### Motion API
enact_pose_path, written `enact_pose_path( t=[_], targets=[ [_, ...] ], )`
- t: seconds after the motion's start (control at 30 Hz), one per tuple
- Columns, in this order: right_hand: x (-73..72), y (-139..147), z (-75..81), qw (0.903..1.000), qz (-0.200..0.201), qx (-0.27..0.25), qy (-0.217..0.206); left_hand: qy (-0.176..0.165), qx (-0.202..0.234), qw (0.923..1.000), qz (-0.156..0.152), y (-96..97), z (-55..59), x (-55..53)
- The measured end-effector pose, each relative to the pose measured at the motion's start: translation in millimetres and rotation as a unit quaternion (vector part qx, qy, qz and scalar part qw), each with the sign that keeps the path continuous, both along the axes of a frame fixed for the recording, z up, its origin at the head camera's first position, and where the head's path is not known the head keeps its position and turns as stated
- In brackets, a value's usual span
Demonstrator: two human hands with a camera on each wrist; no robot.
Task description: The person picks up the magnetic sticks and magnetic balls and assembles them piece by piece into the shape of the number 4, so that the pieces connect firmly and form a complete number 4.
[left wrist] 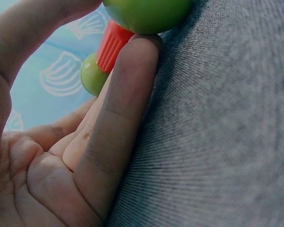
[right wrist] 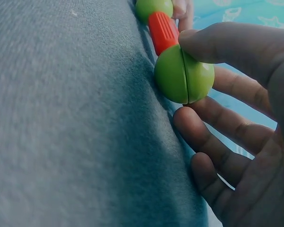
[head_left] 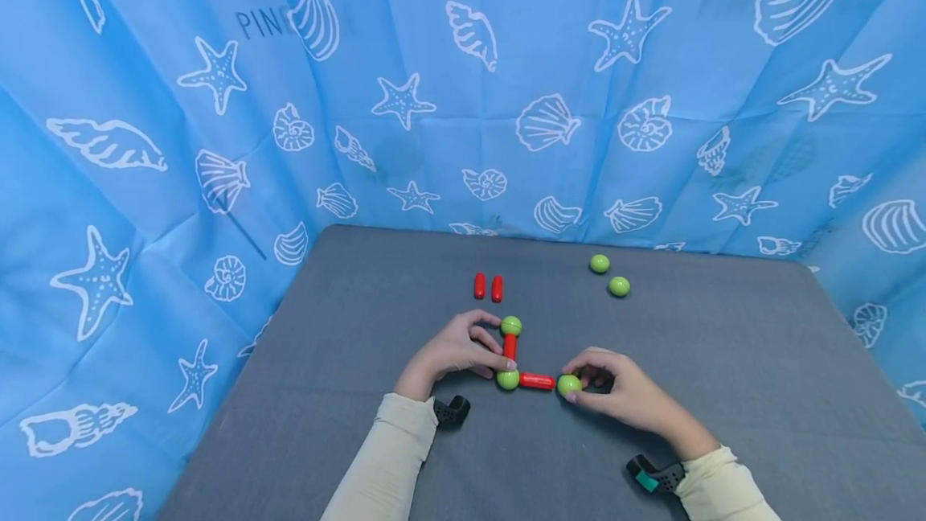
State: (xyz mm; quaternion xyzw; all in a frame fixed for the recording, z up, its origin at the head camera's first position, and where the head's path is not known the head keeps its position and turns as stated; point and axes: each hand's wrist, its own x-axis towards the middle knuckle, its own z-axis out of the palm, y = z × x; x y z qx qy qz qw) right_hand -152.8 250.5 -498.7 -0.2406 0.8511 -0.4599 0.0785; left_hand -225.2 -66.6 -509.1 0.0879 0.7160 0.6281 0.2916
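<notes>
On the grey table, green balls and red ribbed rods form an L. My left hand (head_left: 457,348) grips the corner ball (head_left: 508,380), its thumb on top and a fingertip low at its side. The index fingertip reaches the far ball (head_left: 511,326), beside the upright rod (head_left: 510,346) linking both balls. A second rod (head_left: 537,381) runs right from the corner. At its right end, my right hand (head_left: 618,386) pinches another green ball (right wrist: 183,75) between thumb and fingers, right at the rod's tip. That ball shows a seam around its middle.
Two loose red rods (head_left: 497,289) lie side by side behind the left hand. Farther back on the right are two loose green balls (head_left: 619,286). A blue curtain (head_left: 463,103) with white shells and starfish hangs along the table's back and left edges.
</notes>
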Motion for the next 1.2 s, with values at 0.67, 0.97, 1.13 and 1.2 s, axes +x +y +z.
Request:
enact_pose_path(
  t=[0.67, 0.97, 1.13, 1.2],
  targets=[
    [-1.6, -4, -2.3, 1.0, 0.0, -0.007, -0.002, 0.017, -0.002, 0.9998, 0.002, 1.7, 0.7, 2.6],
    [-6.7, -7, -1.9, 1.0, -0.002, -0.007, -0.001, 0.017, -0.01, 0.9996, 0.022, 4.6, 1.0, 4.3],
    [-11.2, -7, -0.7, 1.0, 0.003, -0.005, -0.002, 0.015, -0.014, 0.9994, 0.027, 5.3, 1.6, 3.5],
    [-13.3, -6, -0.7, 0.9999, 0.007, -0.006, -0.004, 0.015, -0.015, 0.9994, 0.026, 5.5, 1.1, 2.9]
  ],
)
